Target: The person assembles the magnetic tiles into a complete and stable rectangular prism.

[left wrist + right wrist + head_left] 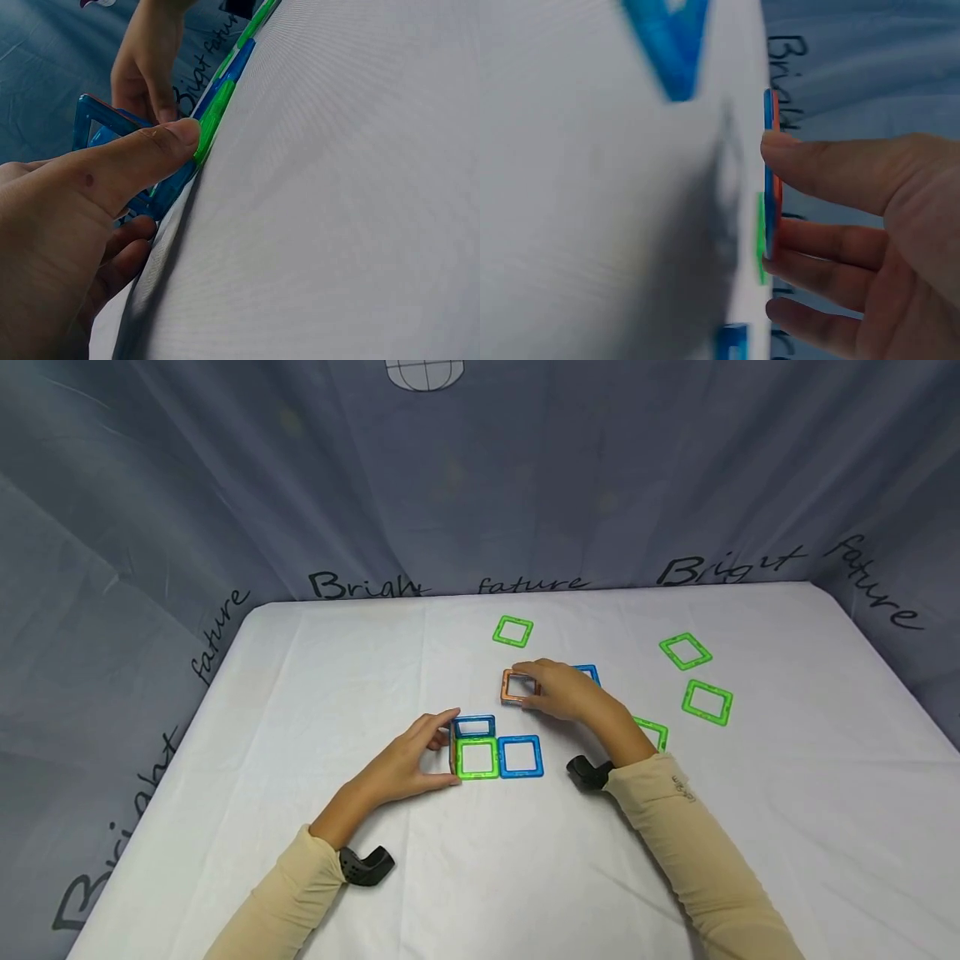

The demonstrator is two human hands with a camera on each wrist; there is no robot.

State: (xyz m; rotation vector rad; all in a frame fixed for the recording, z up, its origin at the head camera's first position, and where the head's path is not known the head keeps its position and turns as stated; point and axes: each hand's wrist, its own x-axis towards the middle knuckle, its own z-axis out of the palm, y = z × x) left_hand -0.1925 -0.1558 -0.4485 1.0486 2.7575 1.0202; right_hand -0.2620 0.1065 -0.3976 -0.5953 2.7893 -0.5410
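My left hand (408, 768) grips an upright square magnetic tile (452, 750) at its edges, thumb at the front and fingertips at the back. This tile stands along the left side of a flat green tile (477, 775). Behind the green one, a blue tile (475, 718) stands upright, and another blue tile (521, 774) lies flat to the right. My right hand (566, 689) pinches an orange tile with a blue face (777, 199) between thumb and fingers. In the right wrist view it is held off the table, seen edge-on.
Green tiles lie flat around the table: one at the back (498, 628), two at the right (672, 658), and one partly behind the right forearm (663, 737). A blue tile (588, 668) is partly hidden behind the right hand. A grey curtain (480, 485) borders the white table (360, 660).
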